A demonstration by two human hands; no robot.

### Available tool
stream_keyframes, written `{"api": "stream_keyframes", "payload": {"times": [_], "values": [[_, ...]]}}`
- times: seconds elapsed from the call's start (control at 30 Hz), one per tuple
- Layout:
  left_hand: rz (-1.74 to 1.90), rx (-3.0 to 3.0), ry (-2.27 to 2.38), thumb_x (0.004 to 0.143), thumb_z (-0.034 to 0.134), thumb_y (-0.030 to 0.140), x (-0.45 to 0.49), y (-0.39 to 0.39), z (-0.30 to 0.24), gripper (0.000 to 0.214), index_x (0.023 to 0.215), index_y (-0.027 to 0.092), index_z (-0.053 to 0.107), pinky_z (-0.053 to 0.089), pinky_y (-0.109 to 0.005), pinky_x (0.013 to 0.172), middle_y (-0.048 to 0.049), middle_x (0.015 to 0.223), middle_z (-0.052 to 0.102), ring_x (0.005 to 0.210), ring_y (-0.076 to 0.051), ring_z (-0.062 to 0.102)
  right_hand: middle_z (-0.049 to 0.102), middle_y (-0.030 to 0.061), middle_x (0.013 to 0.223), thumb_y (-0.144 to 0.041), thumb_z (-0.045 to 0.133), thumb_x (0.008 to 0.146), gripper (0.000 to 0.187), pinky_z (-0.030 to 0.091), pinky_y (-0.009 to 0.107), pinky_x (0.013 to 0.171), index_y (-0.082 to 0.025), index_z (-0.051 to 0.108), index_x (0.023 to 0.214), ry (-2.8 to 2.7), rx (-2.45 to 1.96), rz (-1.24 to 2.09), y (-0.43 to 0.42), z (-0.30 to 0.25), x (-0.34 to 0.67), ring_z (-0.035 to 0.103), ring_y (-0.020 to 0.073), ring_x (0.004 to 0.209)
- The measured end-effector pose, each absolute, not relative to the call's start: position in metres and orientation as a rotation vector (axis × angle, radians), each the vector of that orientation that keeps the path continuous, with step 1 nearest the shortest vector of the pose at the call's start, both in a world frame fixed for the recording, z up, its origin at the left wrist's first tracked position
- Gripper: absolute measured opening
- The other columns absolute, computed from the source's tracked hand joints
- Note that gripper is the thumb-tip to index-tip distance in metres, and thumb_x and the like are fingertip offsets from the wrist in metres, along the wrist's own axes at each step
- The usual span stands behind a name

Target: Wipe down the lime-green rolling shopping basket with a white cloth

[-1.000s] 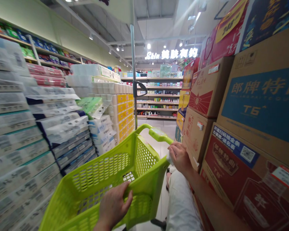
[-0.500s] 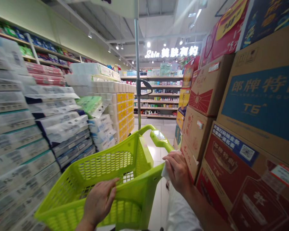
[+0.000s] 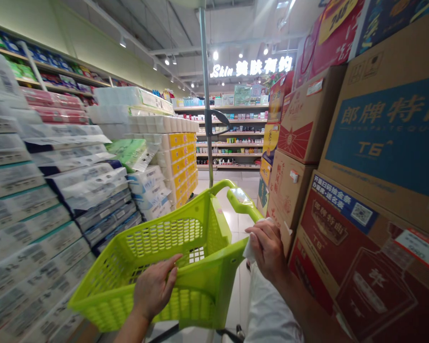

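A lime-green plastic shopping cart [image 3: 186, 267] stands in front of me, its perforated basket tilted across the view. My left hand [image 3: 155, 288] grips the near rim, fingers over the inner side and thumb along the outside. At the end of the cart's handlebar [image 3: 250, 209], my right hand [image 3: 268, 247] is closed around a white wipe [image 3: 250, 248], pressing it against the green bar. Part of the wipe is hidden under the fingers. A small light panel [image 3: 240, 196] sits in the middle of the handlebar.
Tall stacks of tissue packs [image 3: 17, 228] line the left side. Stacked cartons [image 3: 386, 128] rise close on the right. A metal pole [image 3: 204, 71] with a dark hook-shaped part [image 3: 218, 123] stands beyond the cart, and stocked shelves [image 3: 232, 143] are at the back.
The cart and both hands have shifted slightly right in view, and the cart's underframe now shows. Both hands keep their hold.
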State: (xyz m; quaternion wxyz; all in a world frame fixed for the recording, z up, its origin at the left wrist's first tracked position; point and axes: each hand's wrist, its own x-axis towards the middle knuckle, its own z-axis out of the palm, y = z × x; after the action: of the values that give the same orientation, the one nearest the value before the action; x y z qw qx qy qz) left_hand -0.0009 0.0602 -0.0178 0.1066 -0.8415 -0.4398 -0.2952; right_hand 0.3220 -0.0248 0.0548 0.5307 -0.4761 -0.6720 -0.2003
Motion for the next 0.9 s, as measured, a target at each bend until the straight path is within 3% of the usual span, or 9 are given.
{"api": "stream_keyframes", "payload": {"times": [0.2,0.3,0.4,0.5,0.6,0.73,0.9], "values": [[-0.819,-2.57,-1.324,0.09,0.032,0.038,0.0,0.07,0.002,0.042,0.106,0.026,0.07,0.051,-0.028,0.075,-0.0018,0.095,0.076,0.085,-0.018,0.069,0.061,0.0064,0.093,-0.018,0.045,0.09,0.022,0.041,0.046,0.095,-0.022,0.065,0.098,-1.591,-1.168,-0.447,-0.033,0.056,0.311,0.054,0.0233,0.098],[-0.861,-2.524,-1.355,0.088,0.035,0.036,0.003,0.075,0.011,0.041,0.108,0.023,0.069,0.049,-0.038,0.089,-0.005,0.097,0.075,0.094,-0.022,0.067,0.061,0.0064,0.093,-0.018,0.045,0.091,0.022,0.039,0.046,0.097,-0.022,0.065,0.098,-1.592,-1.198,-0.435,-0.04,0.059,0.3,0.054,0.0231,0.097],[-1.135,-2.435,-1.422,0.087,0.039,0.039,0.024,0.063,0.025,0.043,0.115,0.018,0.064,0.045,-0.046,0.096,-0.0108,0.109,0.07,0.105,-0.027,0.062,0.062,0.0062,0.094,-0.018,0.045,0.092,0.021,0.04,0.045,0.097,-0.021,0.064,0.099,-1.631,-1.198,-0.419,-0.047,0.062,0.289,0.054,0.0229,0.098],[-1.501,-2.608,-1.347,0.092,0.035,0.037,0.062,0.034,0.049,0.04,0.119,0.02,0.058,0.045,-0.04,0.1,-0.0092,0.121,0.064,0.115,-0.022,0.057,0.064,0.0061,0.098,-0.019,0.046,0.092,0.021,0.041,0.044,0.097,-0.022,0.063,0.103,-1.674,-1.166,-0.383,-0.053,0.064,0.28,0.055,0.0224,0.1],[-1.688,-2.816,-1.201,0.094,0.032,0.036,0.099,0.004,0.074,0.04,0.117,0.019,0.059,0.049,-0.037,0.094,-0.0093,0.115,0.065,0.105,-0.02,0.06,0.066,0.0058,0.105,-0.02,0.045,0.093,0.024,0.041,0.043,0.1,-0.023,0.062,0.109,-1.762,-1.068,-0.355,-0.056,0.065,0.277,0.056,0.0217,0.104],[-1.582,-2.937,-1.216,0.094,0.033,0.037,0.12,-0.013,0.091,0.04,0.115,0.019,0.061,0.051,-0.036,0.088,-0.01,0.109,0.067,0.098,-0.021,0.062,0.067,0.0053,0.112,-0.024,0.043,0.095,0.027,0.042,0.042,0.102,-0.024,0.06,0.115,-1.931,-0.898,-0.267,-0.047,0.07,0.287,0.057,0.0205,0.109],[-1.538,-2.79,-1.422,0.093,0.033,0.04,0.114,-0.007,0.096,0.039,0.092,0.019,0.066,0.05,-0.031,0.072,-0.0056,0.084,0.07,0.079,-0.019,0.064,0.069,0.0058,0.106,-0.024,0.038,0.098,0.029,0.044,0.04,0.102,-0.022,0.063,0.111,-1.839,-0.884,-0.115,-0.009,0.079,0.316,0.059,0.0182,0.107]]}}
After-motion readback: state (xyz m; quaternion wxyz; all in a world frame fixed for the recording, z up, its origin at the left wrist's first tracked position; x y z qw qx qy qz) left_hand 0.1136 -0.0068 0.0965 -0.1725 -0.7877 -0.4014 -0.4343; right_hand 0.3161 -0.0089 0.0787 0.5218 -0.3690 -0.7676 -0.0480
